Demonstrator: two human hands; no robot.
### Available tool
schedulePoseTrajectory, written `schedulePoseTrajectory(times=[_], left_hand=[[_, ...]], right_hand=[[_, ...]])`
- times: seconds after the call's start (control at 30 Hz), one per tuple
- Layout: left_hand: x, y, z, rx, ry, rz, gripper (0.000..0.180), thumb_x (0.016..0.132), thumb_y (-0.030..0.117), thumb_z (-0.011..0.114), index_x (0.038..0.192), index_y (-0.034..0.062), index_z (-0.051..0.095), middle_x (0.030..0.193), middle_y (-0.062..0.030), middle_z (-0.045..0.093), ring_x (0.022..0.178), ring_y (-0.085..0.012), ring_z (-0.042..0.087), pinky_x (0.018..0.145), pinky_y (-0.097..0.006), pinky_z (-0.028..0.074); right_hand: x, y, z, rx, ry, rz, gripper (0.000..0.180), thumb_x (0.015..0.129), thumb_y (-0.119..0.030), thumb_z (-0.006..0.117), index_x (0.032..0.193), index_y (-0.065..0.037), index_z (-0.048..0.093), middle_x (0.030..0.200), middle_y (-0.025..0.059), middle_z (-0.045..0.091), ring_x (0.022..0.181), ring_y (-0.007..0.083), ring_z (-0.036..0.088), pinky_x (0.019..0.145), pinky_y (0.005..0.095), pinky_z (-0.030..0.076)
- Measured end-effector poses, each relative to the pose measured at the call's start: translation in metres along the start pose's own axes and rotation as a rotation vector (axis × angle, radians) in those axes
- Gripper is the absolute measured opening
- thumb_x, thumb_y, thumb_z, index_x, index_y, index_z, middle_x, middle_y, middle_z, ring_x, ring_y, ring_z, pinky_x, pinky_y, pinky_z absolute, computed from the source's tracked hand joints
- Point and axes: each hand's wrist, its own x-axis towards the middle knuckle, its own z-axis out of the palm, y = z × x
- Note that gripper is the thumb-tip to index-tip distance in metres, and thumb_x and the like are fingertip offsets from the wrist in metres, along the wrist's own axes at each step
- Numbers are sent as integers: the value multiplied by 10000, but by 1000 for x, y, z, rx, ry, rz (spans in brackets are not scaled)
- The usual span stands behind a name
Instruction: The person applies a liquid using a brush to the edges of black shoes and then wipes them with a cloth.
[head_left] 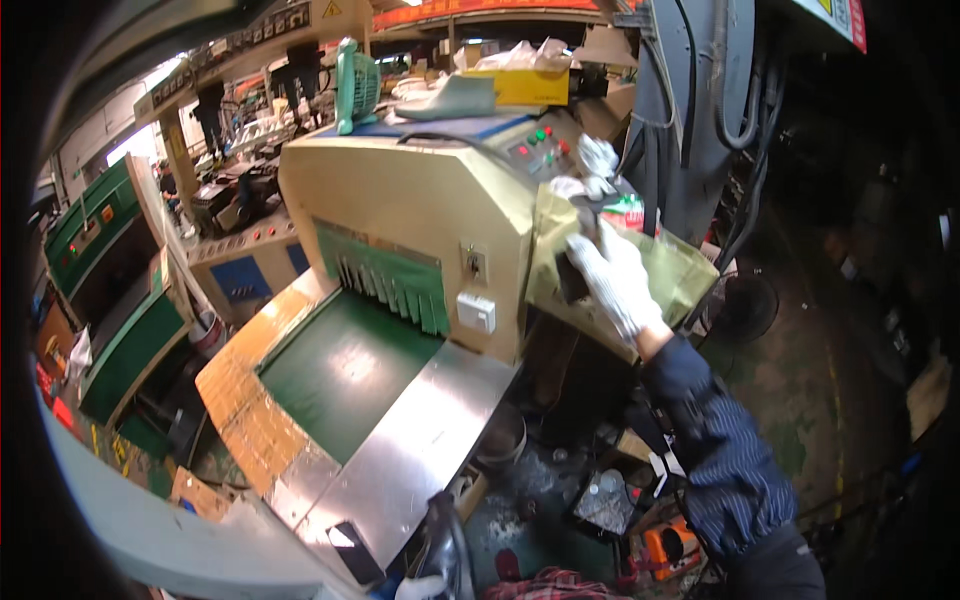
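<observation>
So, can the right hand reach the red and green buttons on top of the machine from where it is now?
Probably yes. The right hand rests on the shelf at the machine's side, just below the buttons. Only a white rag lies near them, and nothing blocks the way up.

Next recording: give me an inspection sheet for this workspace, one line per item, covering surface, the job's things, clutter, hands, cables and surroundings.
Surface: green conveyor belt runs out of the beige machine under a green fringe curtain; steel side plate beside it.
Job's things: dark flat object at the cardboard-lined side shelf, under the right hand.
Clutter: white gloves or rags and a red-green packet on the shelf; debris and an orange item on the floor.
Hands: right hand, in a white glove, on the dark object; grip unclear. Left hand barely visible at the bottom edge.
Cables: dark hoses hang on the grey column.
Surroundings: green machines to the left; fan on the floor.
</observation>
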Motion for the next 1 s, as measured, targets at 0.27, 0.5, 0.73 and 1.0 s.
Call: schedulePoseTrajectory(times=[0.27,0.5,0.73,1.0], left_hand=[[-22,-1,-31,158,562,310,528,849,314,697,1258,2,581,1143,-171,648,1044,-273,619,831,-365,531],[24,-40,-53,243,1601,48,414,775,190,711,1124,-15,624,925,-141,693,816,-230,687,733,-348,545],[157,1,-142,-93,1405,-81,366,720,261,750,975,5,693,1077,-115,668,981,-231,647,833,-339,507],[283,-30,-212,-309,1319,101,443,726,196,706,1095,-43,654,996,-89,682,915,-208,635,820,-311,509]], right_hand=[[234,88,97,-482,104,-350,389,978,-383,435,952,-54,639,869,248,665,861,436,638,762,505,486],[184,-27,204,619,-305,-69,309,1005,-284,509,1013,-5,641,892,65,681,757,137,639,683,273,507],[63,75,444,87,-1077,-75,340,923,-295,621,1129,-27,660,990,119,686,945,200,622,857,304,473],[154,206,626,-864,-568,-411,639,928,-560,434,1138,9,636,1151,297,613,1128,447,556,983,456,427]])
